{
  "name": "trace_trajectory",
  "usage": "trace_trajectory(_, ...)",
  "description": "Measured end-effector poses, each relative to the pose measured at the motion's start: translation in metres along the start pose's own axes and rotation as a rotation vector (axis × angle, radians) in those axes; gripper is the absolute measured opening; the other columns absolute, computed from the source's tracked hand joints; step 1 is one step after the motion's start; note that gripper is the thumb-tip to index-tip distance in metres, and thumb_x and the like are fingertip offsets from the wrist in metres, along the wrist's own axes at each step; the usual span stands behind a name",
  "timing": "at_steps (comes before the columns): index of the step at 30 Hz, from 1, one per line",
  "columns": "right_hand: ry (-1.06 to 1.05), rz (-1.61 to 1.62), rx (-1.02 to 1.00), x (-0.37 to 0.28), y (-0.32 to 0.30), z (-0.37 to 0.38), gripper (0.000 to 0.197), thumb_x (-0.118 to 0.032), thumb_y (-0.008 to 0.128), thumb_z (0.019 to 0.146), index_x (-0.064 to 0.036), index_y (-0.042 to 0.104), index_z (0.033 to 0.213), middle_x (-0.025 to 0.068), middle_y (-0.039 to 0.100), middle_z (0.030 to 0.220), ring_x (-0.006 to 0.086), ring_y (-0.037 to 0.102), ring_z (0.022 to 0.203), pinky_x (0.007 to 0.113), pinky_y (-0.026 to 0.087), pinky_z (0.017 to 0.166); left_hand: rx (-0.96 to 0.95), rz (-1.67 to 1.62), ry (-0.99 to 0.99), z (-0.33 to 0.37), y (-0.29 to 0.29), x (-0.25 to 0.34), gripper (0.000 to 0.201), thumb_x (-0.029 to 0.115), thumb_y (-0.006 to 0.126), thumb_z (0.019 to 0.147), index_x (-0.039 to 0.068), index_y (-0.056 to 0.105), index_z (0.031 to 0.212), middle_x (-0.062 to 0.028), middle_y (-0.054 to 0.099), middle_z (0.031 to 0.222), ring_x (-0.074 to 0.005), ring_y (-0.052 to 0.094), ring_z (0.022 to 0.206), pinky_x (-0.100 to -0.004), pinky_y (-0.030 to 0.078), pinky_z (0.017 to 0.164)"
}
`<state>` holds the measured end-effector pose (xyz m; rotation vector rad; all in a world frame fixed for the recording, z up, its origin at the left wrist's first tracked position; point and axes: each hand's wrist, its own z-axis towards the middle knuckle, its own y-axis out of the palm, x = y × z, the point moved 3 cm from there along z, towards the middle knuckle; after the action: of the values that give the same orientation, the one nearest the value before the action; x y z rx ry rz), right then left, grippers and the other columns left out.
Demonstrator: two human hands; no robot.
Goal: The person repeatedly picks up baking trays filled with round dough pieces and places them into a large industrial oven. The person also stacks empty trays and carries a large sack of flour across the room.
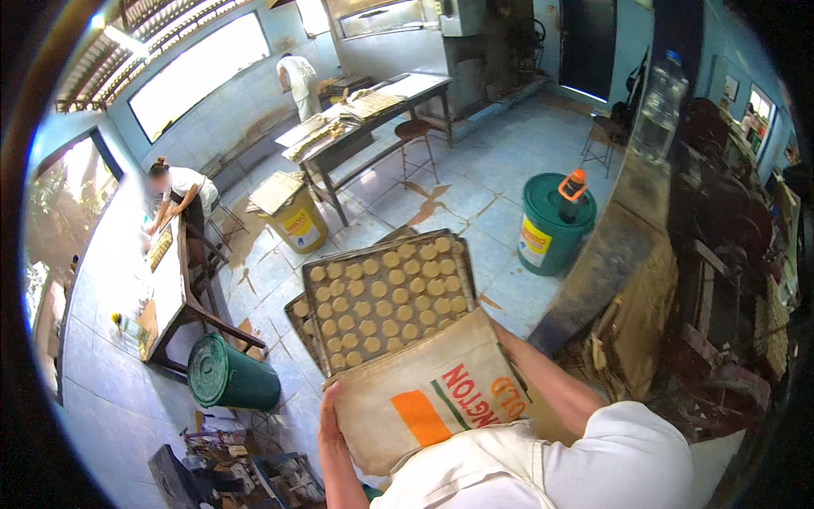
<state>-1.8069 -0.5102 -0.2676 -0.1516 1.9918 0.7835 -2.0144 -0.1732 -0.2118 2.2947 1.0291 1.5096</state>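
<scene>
A pale blue tiled floor [500,195] is seen below, streaked with brown stains, and pale blue walls are seen around a bakery-like room. A long worktable [373,127] stands in the middle distance, loaded with stacked trays, and a round stool [414,129] is set beside it. A person in white [298,81] is bent over the table's far end; another person [182,191] is seated at a side table [165,288] along the left wall. A yellow bucket [297,222] is covered with cardboard, a green bin [551,222] is topped with an orange-capped bottle, and another green drum [231,375] lies on its side near the lower left.

Up close, a dark metal baking tray [386,293] is held out in the air at chest height, tilted, and is filled with rows of small round golden biscuits [381,297]. A second tray appears to be stacked beneath it, only its edge peeking out at the left. The near end of the tray is wrapped in a beige sack cloth [424,394] printed in orange, green and red.

The left hand [331,420] is laid flat along the cloth's left edge, fingers [329,400] straight, together and pressed against the fabric under the tray's near left corner. The right hand is hidden behind the cloth and tray; only its forearm [551,382] is seen reaching under the right side, so its grip cannot be told.
</scene>
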Motion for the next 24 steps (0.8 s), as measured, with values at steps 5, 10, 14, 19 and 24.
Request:
trace_trajectory(5, -0.004, 0.036, 0.015, -0.050, -0.042, 0.103, 0.072, -0.063, 0.042, 0.104, -0.0051, 0.053, 0.146, 0.0086, 0.063, 0.134, 0.0180, 0.061, 0.118, 0.035, 0.051, 0.099, 0.001, -0.005, -0.032, 0.131, 0.031, 0.035, 0.058, 0.040, 0.070, 0.088, 0.006, 0.062, 0.133, -0.0136, 0.070, 0.123, -0.0287, 0.070, 0.104, -0.0422, 0.057, 0.093)
trace_trajectory(10, -0.020, 0.037, 0.034, -0.134, -0.105, 0.224, 0.073, -0.063, 0.042, 0.104, -0.0052, 0.053, 0.146, 0.0086, 0.063, 0.134, 0.0180, 0.061, 0.118, 0.035, 0.051, 0.099, -0.092, 0.037, -0.070, 0.288, 0.103, 0.093, 0.058, 0.040, 0.070, 0.088, 0.005, 0.061, 0.134, -0.0140, 0.070, 0.125, -0.0288, 0.069, 0.107, -0.0430, 0.056, 0.096)
trace_trajectory(14, -0.034, 0.060, 0.046, -0.211, -0.159, 0.315, 0.073, -0.064, 0.042, 0.104, -0.0052, 0.053, 0.146, 0.0086, 0.063, 0.134, 0.0181, 0.061, 0.118, 0.035, 0.051, 0.100, -0.021, 0.081, -0.045, 0.387, 0.179, 0.129, 0.061, 0.040, 0.070, 0.088, 0.005, 0.059, 0.137, -0.0136, 0.068, 0.128, -0.0281, 0.067, 0.110, -0.0421, 0.054, 0.097)
trace_trajectory(19, -0.060, 0.058, 0.064, -0.311, -0.233, 0.443, 0.073, -0.064, 0.042, 0.104, -0.0053, 0.053, 0.146, 0.0086, 0.063, 0.135, 0.0181, 0.061, 0.118, 0.035, 0.051, 0.100, -0.032, 0.127, -0.048, 0.550, 0.258, 0.164, 0.064, 0.039, 0.072, 0.087, 0.005, 0.056, 0.139, -0.0133, 0.066, 0.129, -0.0280, 0.067, 0.111, -0.0415, 0.054, 0.097)
trace_trajectory(24, -0.069, 0.034, 0.067, -0.410, -0.338, 0.598, 0.074, -0.064, 0.042, 0.104, -0.0053, 0.053, 0.147, 0.0086, 0.063, 0.135, 0.0181, 0.061, 0.119, 0.035, 0.051, 0.100, -0.061, 0.153, -0.054, 0.757, 0.356, 0.195, 0.063, 0.037, 0.073, 0.087, 0.004, 0.056, 0.139, -0.0142, 0.066, 0.130, -0.0271, 0.067, 0.111, -0.0400, 0.055, 0.095)
